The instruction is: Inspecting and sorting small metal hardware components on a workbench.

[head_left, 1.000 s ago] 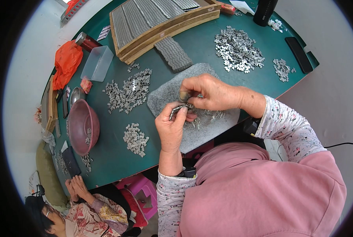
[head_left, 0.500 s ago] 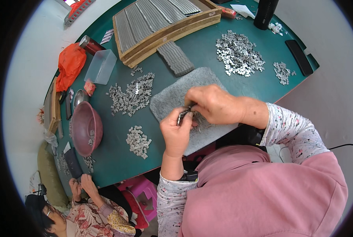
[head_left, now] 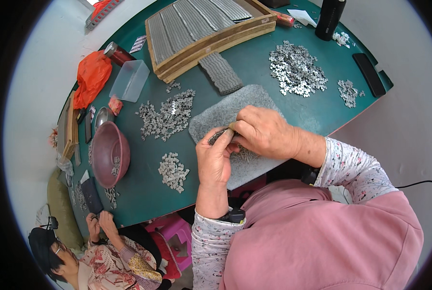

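A short dark strip of metal links (head_left: 219, 136) is pinched in my left hand (head_left: 214, 159), between thumb and fingers. My right hand (head_left: 268, 131) meets it at the strip's far end, fingertips pressed together there; whatever small part they hold is hidden. Both hands are above a grey felt mat (head_left: 207, 116). Thin metal pins (head_left: 245, 154) lie heaped on the mat, partly under my right hand. Just beyond the mat is a flat bundle of grey linked strips (head_left: 220, 72).
Loose metal link pieces lie in piles (head_left: 298, 70) on the green table (head_left: 196, 193). A wooden tray (head_left: 216, 42) of grey strips stands at the back. Leftward are a clear plastic box (head_left: 130, 82), a pink bowl (head_left: 110, 150) and a co-worker's hands (head_left: 101, 224). A black bottle (head_left: 330, 19) stands far right.
My right fingers have shifted slightly along the strip's end, and my left thumb now lies further over it. The whole view has moved a little.
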### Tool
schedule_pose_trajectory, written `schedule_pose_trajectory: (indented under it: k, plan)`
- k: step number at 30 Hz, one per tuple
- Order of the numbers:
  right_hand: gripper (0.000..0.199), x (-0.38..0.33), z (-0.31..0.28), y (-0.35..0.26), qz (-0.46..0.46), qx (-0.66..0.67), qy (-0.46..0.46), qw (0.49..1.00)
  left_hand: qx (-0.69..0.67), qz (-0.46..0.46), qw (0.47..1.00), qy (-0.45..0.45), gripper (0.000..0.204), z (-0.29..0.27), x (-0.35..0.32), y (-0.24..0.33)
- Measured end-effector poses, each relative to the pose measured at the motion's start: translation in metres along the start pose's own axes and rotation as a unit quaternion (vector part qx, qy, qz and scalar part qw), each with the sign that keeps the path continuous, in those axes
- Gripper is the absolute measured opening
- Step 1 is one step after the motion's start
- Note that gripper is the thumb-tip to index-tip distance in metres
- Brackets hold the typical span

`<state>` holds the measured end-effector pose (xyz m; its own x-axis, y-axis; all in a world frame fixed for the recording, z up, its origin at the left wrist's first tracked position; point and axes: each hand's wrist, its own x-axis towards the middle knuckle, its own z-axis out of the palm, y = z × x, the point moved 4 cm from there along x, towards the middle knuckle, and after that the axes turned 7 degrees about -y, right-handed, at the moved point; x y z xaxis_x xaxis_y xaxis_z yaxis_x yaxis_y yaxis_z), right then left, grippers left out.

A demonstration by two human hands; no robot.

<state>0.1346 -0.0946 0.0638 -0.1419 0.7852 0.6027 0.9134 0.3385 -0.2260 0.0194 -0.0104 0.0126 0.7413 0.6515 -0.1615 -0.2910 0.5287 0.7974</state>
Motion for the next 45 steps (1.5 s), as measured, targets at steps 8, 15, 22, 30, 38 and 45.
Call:
schedule_pose_trajectory:
  k: [8, 15, 22, 30, 38, 45]
  plan:
    - [0.019, -0.001, -0.007, 0.016, 0.084, 0.095, -0.042, 0.991, 0.192, 0.004, 0.981, -0.040, 0.014, 0.001, 0.012, 0.007]
    - [0.015, 0.016, -0.007, 0.068, 0.181, 0.075, -0.051, 0.979, 0.415, 0.080, 0.905, -0.046, 0.014, 0.008, 0.066, 0.025]
    - [0.012, 0.013, 0.016, 0.100, 0.230, -0.050, -0.079, 0.969, 0.710, 0.233, 0.665, -0.007, 0.008, 0.014, 0.095, 0.030]
    - [0.011, 0.011, 0.019, 0.106, 0.230, -0.021, -0.099, 0.968, 0.700, 0.227, 0.677, -0.008, 0.010, 0.008, 0.101, 0.028]
    - [0.017, 0.014, 0.024, 0.112, 0.295, -0.005, -0.074, 0.953, 0.722, 0.226, 0.653, 0.036, 0.012, 0.008, 0.109, 0.028]
    - [0.021, 0.024, 0.004, 0.095, 0.207, -0.027, 0.003, 0.978, 0.464, 0.183, 0.862, 0.093, 0.006, -0.022, 0.072, 0.074]
